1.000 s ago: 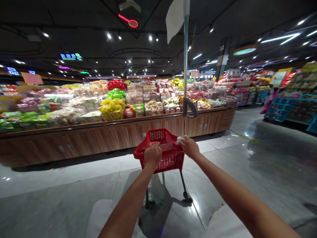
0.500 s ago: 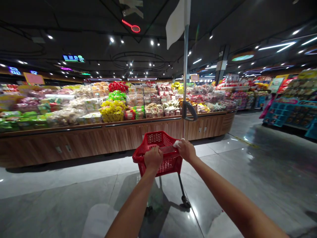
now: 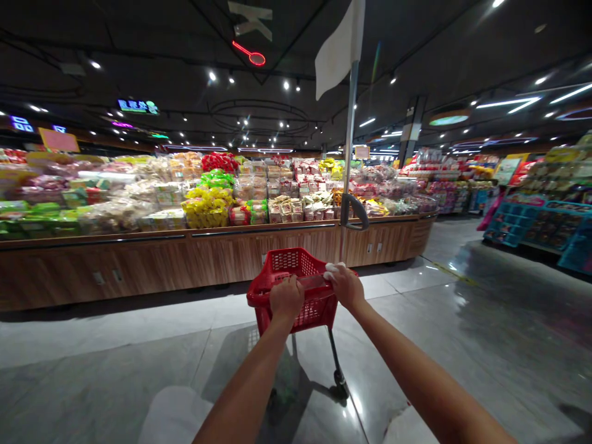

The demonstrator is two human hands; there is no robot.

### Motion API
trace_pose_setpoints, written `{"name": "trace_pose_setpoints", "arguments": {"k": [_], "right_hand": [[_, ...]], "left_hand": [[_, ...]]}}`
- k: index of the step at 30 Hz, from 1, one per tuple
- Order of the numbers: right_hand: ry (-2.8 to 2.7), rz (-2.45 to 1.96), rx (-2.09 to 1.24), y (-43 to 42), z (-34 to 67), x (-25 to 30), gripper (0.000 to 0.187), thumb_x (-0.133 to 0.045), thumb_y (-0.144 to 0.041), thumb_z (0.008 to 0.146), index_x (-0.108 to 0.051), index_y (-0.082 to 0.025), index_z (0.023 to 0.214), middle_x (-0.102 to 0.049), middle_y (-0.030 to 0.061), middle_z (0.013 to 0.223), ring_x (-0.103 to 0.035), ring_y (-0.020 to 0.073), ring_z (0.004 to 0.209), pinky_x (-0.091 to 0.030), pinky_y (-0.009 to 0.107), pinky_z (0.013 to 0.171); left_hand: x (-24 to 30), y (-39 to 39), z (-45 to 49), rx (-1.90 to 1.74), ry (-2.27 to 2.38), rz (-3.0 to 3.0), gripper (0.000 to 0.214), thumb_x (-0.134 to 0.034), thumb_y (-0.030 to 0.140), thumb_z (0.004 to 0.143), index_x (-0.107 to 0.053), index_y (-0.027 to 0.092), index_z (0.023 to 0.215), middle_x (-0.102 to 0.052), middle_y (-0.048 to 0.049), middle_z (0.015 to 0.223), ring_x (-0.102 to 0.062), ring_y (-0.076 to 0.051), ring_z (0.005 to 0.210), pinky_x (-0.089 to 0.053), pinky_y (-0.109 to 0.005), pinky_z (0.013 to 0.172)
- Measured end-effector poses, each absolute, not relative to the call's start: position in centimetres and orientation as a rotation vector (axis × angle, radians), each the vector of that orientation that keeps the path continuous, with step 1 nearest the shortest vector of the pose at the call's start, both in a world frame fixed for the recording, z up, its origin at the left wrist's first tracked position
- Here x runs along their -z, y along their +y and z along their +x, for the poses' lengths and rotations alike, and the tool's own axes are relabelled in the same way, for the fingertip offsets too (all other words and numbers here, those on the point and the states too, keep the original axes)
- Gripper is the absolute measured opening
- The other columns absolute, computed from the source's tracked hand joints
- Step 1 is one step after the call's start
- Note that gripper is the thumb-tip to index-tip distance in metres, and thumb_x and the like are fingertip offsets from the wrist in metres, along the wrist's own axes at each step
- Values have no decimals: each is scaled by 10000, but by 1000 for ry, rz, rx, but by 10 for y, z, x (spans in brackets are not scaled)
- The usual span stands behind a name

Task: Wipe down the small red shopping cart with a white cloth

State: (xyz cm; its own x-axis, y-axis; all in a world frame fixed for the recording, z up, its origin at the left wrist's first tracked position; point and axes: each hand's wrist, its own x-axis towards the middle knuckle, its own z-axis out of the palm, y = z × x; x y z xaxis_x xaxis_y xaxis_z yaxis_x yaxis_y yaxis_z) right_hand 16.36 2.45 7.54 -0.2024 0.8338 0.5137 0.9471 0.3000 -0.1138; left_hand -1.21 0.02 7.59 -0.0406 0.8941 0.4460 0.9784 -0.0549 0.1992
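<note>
Latest change: the view shifts slightly, with the red shopping cart (image 3: pixel 316 316) now a little lower and further left in view; whether it rolls on the floor (image 3: pixel 139 370) is hard to tell.
Meaning: both hands stay put, so the hold on the cart appears steady.
Left hand (image 3: pixel 287 297): wrapped around the push handle (image 3: pixel 313 282), towards its left end.
Right hand (image 3: pixel 346 288): curled over the handle's right part, with a small white wad (image 3: pixel 333 269), material unclear, at its fingers.
Cart position: directly ahead of the arms, its near edge beneath both hands, its basket reaching away beyond them.
Wooden display counter (image 3: pixel 222 262): across the way, packaged snacks (image 3: pixel 208 206) piled above its front edge; the gap to the cart's far end cannot be judged.
Upright pole (image 3: pixel 350 135): beyond the right hand, lower end hidden.
</note>
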Motion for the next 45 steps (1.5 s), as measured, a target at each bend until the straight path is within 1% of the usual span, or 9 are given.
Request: {"name": "trace_pose_setpoints", "arguments": {"k": [5, 12, 17, 23, 28, 32, 38, 41, 45], "right_hand": [[-2059, -1526, 274, 19, 121, -78, 324, -374, -231, 967, -659, -236, 1120, -630, 69, 1171, -565, 185, 1057, -404, 294, 916], [-2080, -1438, 306, 25, 146, -74, 337, -355, -183, 964, -684, -226, 1026, -629, 47, 1185, -552, 170, 1074, -394, 283, 942], [-1976, -1621, 334, 36, 167, -73, 317, -378, -190, 954, -692, -199, 993, -652, 79, 1079, -551, 201, 1028, -364, 326, 960], [-2055, -1484, 338, 19, 91, -64, 323, -384, -204, 949, -657, -216, 1120, -599, 82, 1215, -540, 219, 1040, -377, 363, 945], [-2195, -1230, 325, 11, 71, -53, 312, -392, -229, 958, -648, -255, 1135, -567, 62, 1281, -513, 208, 1122, -399, 341, 945], [-2144, -1329, 293, 31, 132, -58, 342, -400, -152, 929, -649, -259, 1138, -564, 36, 1296, -531, 178, 1111, -403, 295, 948], [-1934, -1638, 262, 48, 174, -72, 347, -382, -204, 945, -628, -209, 1190, -598, 83, 1235, -533, 203, 1120, -381, 317, 975], [-2051, -1537, 277, 35, 151, -72, 307, -408, -221, 939, -668, -204, 1102, -638, 83, 1152, -551, 209, 1065, -389, 325, 952], [-2211, -1230, 208, 19, 151, -66, 269, -437, -218, 927, -700, -217, 984, -660, 54, 1088, -562, 186, 1026, -401, 310, 936]], "left_hand": [[-74, 2, 1, 604, -2031, -2038, 393, -279, 209, 953, -608, 101, 1139, -685, -167, 985, -664, -279, 885, -485, -401, 777], [-71, 2, -65, 516, -1721, -2300, 426, -328, 222, 950, -478, 118, 1335, -482, -169, 1403, -454, -242, 1297, -379, -372, 1049], [-75, 11, -95, 506, -1889, -2252, 407, -307, 258, 951, -589, 178, 1233, -620, -108, 1264, -525, -251, 1221, -365, -433, 1060], [-77, 17, -69, 443, -2005, -2119, 416, -283, 232, 947, -674, 159, 1066, -719, -116, 1011, -622, -236, 1024, -412, -374, 977], [-79, 25, -78, 474, -1827, -2435, 386, -290, 235, 956, -643, 186, 1104, -700, -87, 1094, -615, -204, 1054, -422, -332, 976], [-73, 34, -92, 639, -1625, -2618, 464, -191, 238, 978, -527, 193, 1296, -571, -70, 1335, -493, -177, 1258, -351, -359, 1086], [-59, 26, -57, 790, -1757, -2501, 515, -316, 344, 963, -328, 162, 1445, -366, -115, 1494, -185, -278, 1434, -237, -516, 1133], [-54, 13, -24, 842, -1821, -2510, 617, -367, 407, 947, -209, 159, 1489, -209, -111, 1556, 10, -296, 1449, -152, -547, 1151], [-36, 3, -3, 1030, -1754, -2665, 704, -352, 458, 946, -76, 141, 1510, -121, -111, 1575, 73, -267, 1443, -145, -500, 1170]]}}
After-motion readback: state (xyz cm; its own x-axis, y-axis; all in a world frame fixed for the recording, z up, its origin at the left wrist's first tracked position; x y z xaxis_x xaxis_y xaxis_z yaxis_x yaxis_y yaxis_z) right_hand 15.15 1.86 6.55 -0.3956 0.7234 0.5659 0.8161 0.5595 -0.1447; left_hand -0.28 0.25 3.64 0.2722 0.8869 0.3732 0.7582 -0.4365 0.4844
